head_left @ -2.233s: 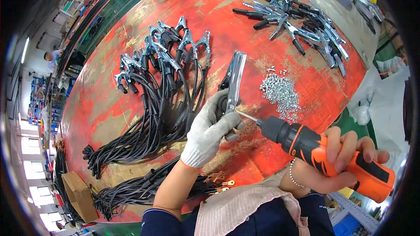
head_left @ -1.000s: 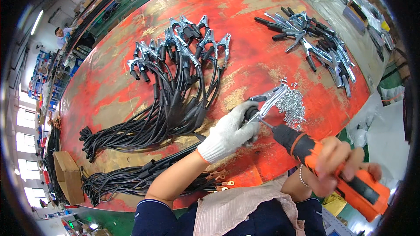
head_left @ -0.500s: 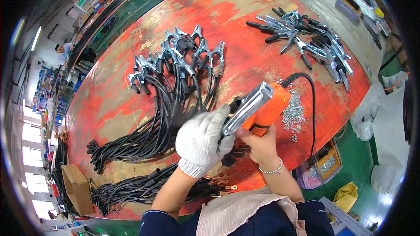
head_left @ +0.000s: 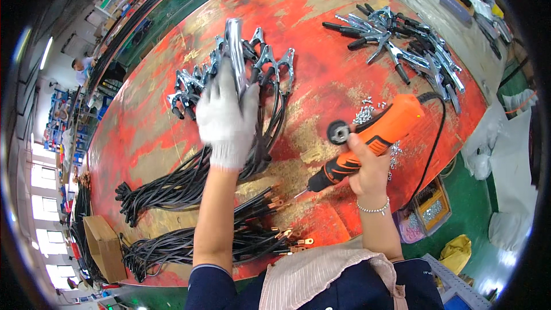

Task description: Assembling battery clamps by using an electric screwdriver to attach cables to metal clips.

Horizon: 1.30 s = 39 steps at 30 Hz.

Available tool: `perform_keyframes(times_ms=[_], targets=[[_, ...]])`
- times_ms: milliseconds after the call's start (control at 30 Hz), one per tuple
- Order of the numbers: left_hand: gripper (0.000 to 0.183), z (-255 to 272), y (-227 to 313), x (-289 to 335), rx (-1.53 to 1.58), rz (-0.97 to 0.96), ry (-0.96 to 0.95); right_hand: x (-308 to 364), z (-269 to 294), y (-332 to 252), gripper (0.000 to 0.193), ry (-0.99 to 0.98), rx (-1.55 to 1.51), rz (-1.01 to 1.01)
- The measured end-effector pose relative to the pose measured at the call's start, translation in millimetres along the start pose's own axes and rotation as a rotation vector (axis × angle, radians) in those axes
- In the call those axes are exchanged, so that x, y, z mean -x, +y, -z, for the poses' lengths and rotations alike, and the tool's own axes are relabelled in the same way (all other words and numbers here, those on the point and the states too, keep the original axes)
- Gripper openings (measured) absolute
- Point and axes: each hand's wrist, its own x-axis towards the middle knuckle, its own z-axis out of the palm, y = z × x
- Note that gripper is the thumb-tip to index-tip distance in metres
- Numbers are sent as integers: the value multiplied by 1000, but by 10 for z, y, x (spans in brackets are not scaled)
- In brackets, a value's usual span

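Note:
My left hand, in a white knitted glove, is closed around a shiny metal clamp. It holds the clamp over a pile of clamps fixed to black cables. My bare right hand, with a beaded bracelet at its wrist, grips an orange and black electric screwdriver. The screwdriver's thin bit points down and left, above the ends of some black cables with copper lugs. By my right thumb shows a small round black piece with a metallic centre; how it is held I cannot tell.
Loose metal clamps with black handles lie at the far right of the worn red table. Small screws and nuts are scattered behind the screwdriver, whose cord runs off the right edge. A cardboard box stands at the lower left.
My left hand has moved left and away from me with the clamp, toward the clamp pile. The screwdriver has parted from the clamp and swung right, its bit now pointing lower left.

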Motion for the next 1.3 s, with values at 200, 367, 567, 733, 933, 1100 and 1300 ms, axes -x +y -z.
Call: perform_keyframes(times_ms=[200,367,567,733,933,1100,1300], targets=[[37,-143,159,190,-11,-313,-189,-47,190,-307,60,6,10,165],[40,-187,-25,691,112,-584,-254,-59,210,-423,64,-42,-4,233],[43,-105,-69,804,88,-615,-468,-37,118,-423,66,-8,12,303],[32,-655,-562,643,-26,-737,-308,-26,110,-622,69,-40,54,352],[20,-1178,-936,-227,-279,-601,-271,175,491,-1533,65,-228,62,551],[47,-1539,-1308,-724,-604,-197,-460,817,1173,-2130,65,324,574,760],[59,-1319,-273,-407,485,-194,-411,901,3084,-1724,57,812,1025,254]])
